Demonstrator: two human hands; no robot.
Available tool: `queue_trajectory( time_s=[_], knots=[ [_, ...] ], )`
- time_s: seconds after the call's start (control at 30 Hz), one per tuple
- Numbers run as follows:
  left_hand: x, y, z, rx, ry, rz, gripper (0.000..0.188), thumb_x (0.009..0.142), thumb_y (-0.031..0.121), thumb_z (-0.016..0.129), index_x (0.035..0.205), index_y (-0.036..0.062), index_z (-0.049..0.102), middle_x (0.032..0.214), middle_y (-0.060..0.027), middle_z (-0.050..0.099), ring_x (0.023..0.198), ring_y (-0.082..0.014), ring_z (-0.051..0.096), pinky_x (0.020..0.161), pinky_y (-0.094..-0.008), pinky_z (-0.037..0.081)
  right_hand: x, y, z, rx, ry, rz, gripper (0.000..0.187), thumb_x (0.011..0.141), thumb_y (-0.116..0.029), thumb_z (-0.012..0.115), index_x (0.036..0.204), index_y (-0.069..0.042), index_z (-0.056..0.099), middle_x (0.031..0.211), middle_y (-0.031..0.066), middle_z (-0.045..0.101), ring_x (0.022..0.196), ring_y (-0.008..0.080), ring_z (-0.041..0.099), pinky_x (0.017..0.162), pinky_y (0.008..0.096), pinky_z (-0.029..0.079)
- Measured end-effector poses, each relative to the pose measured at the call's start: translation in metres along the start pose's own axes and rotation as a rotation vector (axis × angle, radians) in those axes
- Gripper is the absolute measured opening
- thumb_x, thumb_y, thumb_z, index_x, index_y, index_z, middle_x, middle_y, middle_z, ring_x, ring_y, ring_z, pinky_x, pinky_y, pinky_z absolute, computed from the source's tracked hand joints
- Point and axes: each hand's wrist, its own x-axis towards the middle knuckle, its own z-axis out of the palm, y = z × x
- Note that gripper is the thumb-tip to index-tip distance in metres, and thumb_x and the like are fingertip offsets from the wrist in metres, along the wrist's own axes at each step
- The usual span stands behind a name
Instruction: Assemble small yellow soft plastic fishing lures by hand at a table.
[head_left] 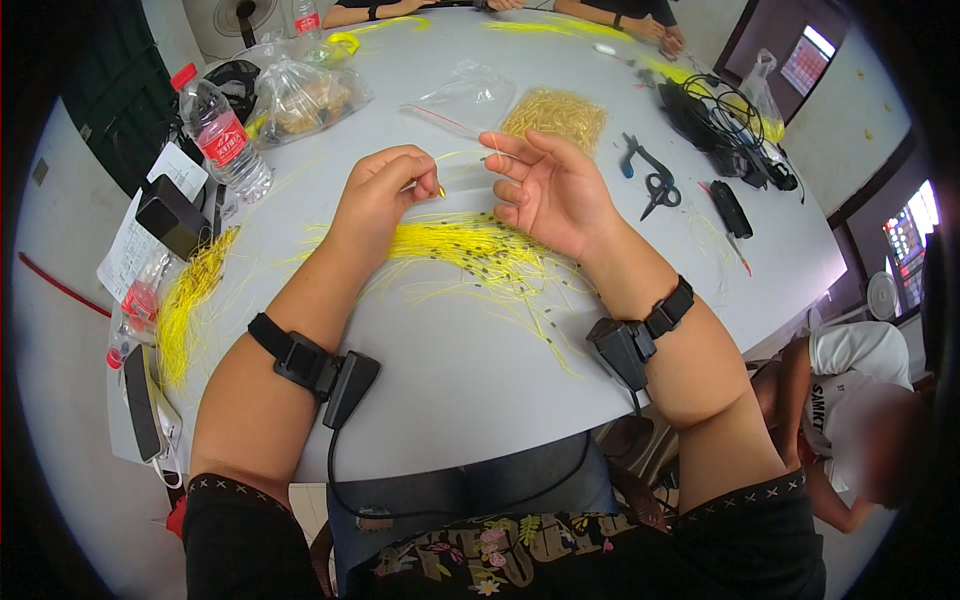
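My left hand (393, 188) is closed, with a small gold metal piece (441, 190) sticking out at its fingertips. A thin yellow line (460, 153) arcs from it toward my right hand (555, 190). The right hand is turned palm inward, its fingers loosely curled, and the line meets its upper fingers. Exactly how they grip it is hard to see. Below both hands lies a spread bundle of yellow lines (450, 240) with small dark beads along them. Just beyond the right hand rests a clear bag of small gold pieces (557, 118).
Dark scissors (660, 190) and a black cutter-like tool (730, 208) lie to the right, before black cables (725, 130). At left are a water bottle (222, 140), a black box (172, 213) and another yellow bundle (185, 310). Co-workers' hands (655, 32) show across the table.
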Motion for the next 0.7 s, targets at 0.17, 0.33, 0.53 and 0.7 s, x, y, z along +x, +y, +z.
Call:
queue_trajectory(
  time_s=[0.17, 0.33, 0.53, 0.7],
  knots=[
    [0.0003, -0.0021, -0.0029, 0.108, -0.031, 0.001, 0.016, 0.087, 0.011, 0.049, 0.077, 0.0005, 0.056, 0.076, -0.0059, 0.055, 0.075, -0.0138, 0.049, 0.075, -0.0272, 0.041, -0.0001, 0.0002, 0.0015, -0.026, -0.016, 0.006, 0.041, 0.090, -0.032, 0.051, 0.118, -0.002, 0.057, 0.095, 0.0061, 0.064, 0.061, 0.0116, 0.048, 0.062, 0.0277, 0.042],
    [-0.0011, -0.0007, -0.0018, 0.165, -0.071, 0.025, 0.017, 0.088, 0.012, 0.050, 0.077, 0.0008, 0.057, 0.076, -0.0048, 0.056, 0.075, -0.0123, 0.049, 0.074, -0.0259, 0.041, 0.0008, 0.0017, 0.0032, -0.061, -0.009, -0.002, 0.042, 0.091, -0.032, 0.050, 0.119, -0.002, 0.057, 0.096, 0.0063, 0.064, 0.061, 0.0115, 0.047, 0.062, 0.0277, 0.043],
    [-0.0009, -0.0002, -0.0021, 0.160, -0.123, 0.053, 0.017, 0.087, 0.011, 0.050, 0.074, 0.0012, 0.057, 0.074, -0.0040, 0.055, 0.073, -0.0115, 0.049, 0.074, -0.0257, 0.041, 0.0005, 0.0014, 0.0025, -0.073, 0.002, -0.011, 0.041, 0.091, -0.032, 0.050, 0.119, -0.002, 0.057, 0.097, 0.0063, 0.064, 0.060, 0.0115, 0.047, 0.062, 0.0279, 0.042],
    [-0.0009, -0.0005, -0.0017, 0.167, -0.143, 0.067, 0.017, 0.086, 0.011, 0.050, 0.073, 0.0013, 0.056, 0.073, -0.0036, 0.055, 0.072, -0.0108, 0.048, 0.073, -0.0257, 0.040, 0.0002, 0.0009, 0.0025, -0.080, 0.005, -0.014, 0.041, 0.091, -0.031, 0.049, 0.119, -0.002, 0.056, 0.098, 0.0062, 0.063, 0.060, 0.0114, 0.047, 0.062, 0.0280, 0.043]
  ],
)
